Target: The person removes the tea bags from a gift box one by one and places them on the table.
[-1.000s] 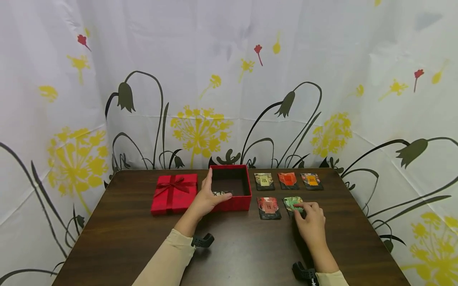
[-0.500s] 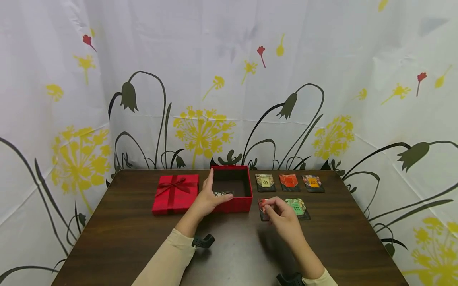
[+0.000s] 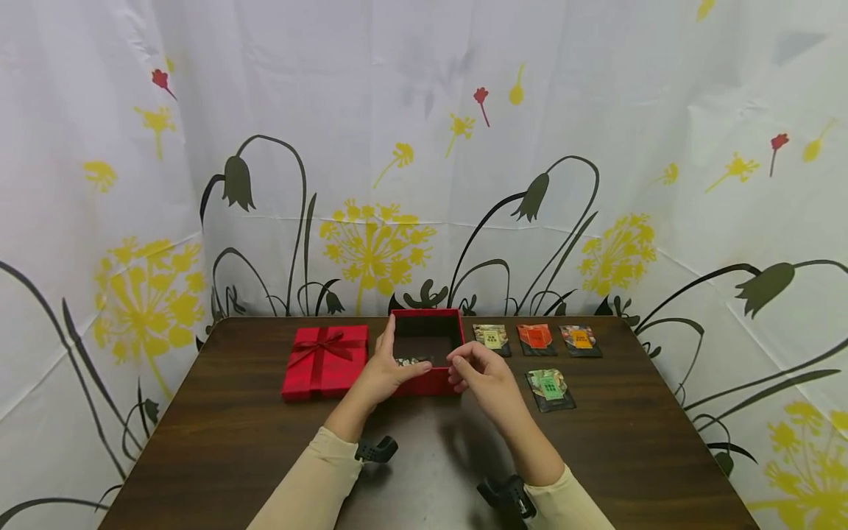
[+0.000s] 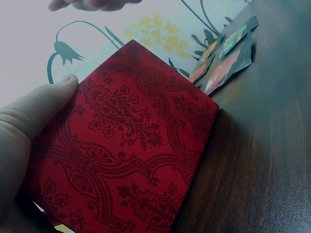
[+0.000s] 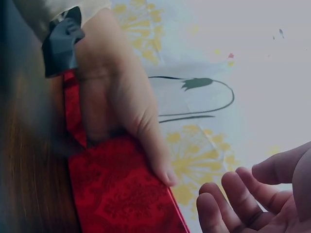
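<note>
An uncovered red gift box (image 3: 430, 381) with a dark inside stands near the back of the table. My left hand (image 3: 380, 375) holds its near left corner, fingers along the left side and thumb (image 4: 68, 85) at the front rim. Inside, by that thumb, a dark packet with a pale pattern (image 3: 407, 361) partly shows. My right hand (image 3: 486, 379) hovers at the box's near right corner; its fingers (image 5: 238, 194) are loosely bent and nothing shows between them. A red-labelled sachet (image 4: 224, 73) lies right of the box, hidden by my right hand in the head view.
Left of the box lies its red lid (image 3: 324, 364) with a dark ribbon bow. To the right are a yellow-labelled sachet (image 3: 492, 338), an orange-red one (image 3: 536, 338), an orange-labelled one (image 3: 581, 341) and a green one (image 3: 550, 388). A flower-printed curtain (image 3: 424, 147) hangs behind.
My right hand has moved left from the green sachet, over the red-labelled one, to the box's corner. The green sachet lies slightly further right. My left hand has stayed on the box.
</note>
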Demonstrator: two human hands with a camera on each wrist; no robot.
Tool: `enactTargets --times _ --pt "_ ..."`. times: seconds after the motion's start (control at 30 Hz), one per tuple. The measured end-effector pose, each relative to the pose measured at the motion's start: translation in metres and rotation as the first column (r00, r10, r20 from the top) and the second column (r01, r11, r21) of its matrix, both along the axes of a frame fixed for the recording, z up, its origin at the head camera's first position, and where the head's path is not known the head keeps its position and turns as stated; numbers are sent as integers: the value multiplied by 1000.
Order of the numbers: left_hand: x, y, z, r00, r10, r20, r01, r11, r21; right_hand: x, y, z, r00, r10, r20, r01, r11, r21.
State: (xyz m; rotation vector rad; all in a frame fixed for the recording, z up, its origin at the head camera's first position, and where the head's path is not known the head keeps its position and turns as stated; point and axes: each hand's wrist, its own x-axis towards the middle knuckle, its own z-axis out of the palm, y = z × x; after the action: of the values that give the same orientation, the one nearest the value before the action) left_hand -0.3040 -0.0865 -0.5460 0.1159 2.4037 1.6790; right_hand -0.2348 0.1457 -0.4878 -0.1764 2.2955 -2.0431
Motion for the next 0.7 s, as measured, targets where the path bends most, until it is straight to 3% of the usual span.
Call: enactTargets --times 0.23,0.47,0.7 --pt "0 0 0 1000 -14 -2 14 1000 3 -18 -10 3 997 -18 76 25 995 -93" --pt "-2 0 -1 1000 -16 -8 16 1000 19 -47 -21 7 989 -41 141 63 987 -151" --pt "-1 -1 -1 1000 -23 -19 23 999 29 -72 -27 6 971 -16 239 34 997 -73"
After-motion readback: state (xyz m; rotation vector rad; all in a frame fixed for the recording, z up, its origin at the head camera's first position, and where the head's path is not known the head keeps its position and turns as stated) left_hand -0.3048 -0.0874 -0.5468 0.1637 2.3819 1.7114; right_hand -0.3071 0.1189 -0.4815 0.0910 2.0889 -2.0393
